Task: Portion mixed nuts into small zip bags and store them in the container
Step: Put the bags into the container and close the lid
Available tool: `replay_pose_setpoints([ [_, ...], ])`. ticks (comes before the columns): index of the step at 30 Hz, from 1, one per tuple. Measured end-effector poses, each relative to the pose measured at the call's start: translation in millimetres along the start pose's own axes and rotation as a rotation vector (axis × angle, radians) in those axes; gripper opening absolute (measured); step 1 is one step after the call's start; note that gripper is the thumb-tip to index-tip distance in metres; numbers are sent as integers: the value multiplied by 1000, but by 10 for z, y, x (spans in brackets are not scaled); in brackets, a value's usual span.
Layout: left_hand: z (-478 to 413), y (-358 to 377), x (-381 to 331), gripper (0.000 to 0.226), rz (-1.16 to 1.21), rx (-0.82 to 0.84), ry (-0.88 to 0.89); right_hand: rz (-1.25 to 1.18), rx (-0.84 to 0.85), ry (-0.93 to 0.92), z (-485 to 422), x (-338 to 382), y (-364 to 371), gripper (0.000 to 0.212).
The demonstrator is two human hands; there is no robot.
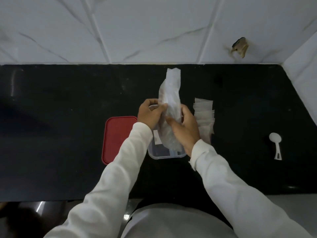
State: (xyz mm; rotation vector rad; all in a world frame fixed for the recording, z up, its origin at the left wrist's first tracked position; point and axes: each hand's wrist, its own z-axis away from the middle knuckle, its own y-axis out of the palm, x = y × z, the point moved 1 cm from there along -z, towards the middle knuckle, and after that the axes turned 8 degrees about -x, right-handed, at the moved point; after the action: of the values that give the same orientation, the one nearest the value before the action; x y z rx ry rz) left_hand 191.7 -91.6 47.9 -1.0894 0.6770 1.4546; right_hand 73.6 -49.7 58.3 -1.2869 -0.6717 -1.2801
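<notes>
A long, crumpled clear plastic bag [171, 93] stands upright over the clear plastic container [159, 152] on the black counter. My left hand [150, 112] pinches the bag's left side, and my right hand [186, 127] grips its right side lower down. The bag's contents are too blurred to make out. A stack of small zip bags [204, 115] lies fanned out just right of my right hand. The container's red lid [118, 138] lies flat to the left of the container. A white scoop [275, 145] rests on the counter at the far right.
The black counter [60, 126] runs to a white marble-tiled wall [137, 31] at the back and a side wall at the right. A small brown fitting [239, 46] sticks out of the back wall. The counter's front edge is near my body.
</notes>
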Motion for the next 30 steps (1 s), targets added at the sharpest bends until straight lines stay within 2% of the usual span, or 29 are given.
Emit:
replay_pose_setpoints([
  [5,-200,-36,102,25,-44,42,18,97,-19,0,-138,-66,67,44],
  [10,-295,-30,74,22,-204,71,83,253,33,44,-211,-106,57,54],
  [12,-255,-18,39,31,-194,50,107,359,49,27,-188,-107,70,60],
  [15,-204,2,24,59,-199,4,175,508,104,-5,-148,-102,87,70],
  [16,-201,11,29,60,-226,3,207,550,119,-17,-139,-106,92,71],
  [21,-215,38,60,22,-408,12,324,756,187,-123,-167,-131,99,57],
  [24,-241,14,116,4,-467,-14,389,757,83,-181,-212,-49,42,59],
  [26,-243,2,164,10,-497,-20,449,661,-44,-284,-237,10,10,76],
  [28,-217,3,215,15,-544,-24,544,586,-44,-383,-279,32,6,88],
  [30,-208,24,276,18,-591,-27,623,613,0,-428,-333,-14,12,81],
])
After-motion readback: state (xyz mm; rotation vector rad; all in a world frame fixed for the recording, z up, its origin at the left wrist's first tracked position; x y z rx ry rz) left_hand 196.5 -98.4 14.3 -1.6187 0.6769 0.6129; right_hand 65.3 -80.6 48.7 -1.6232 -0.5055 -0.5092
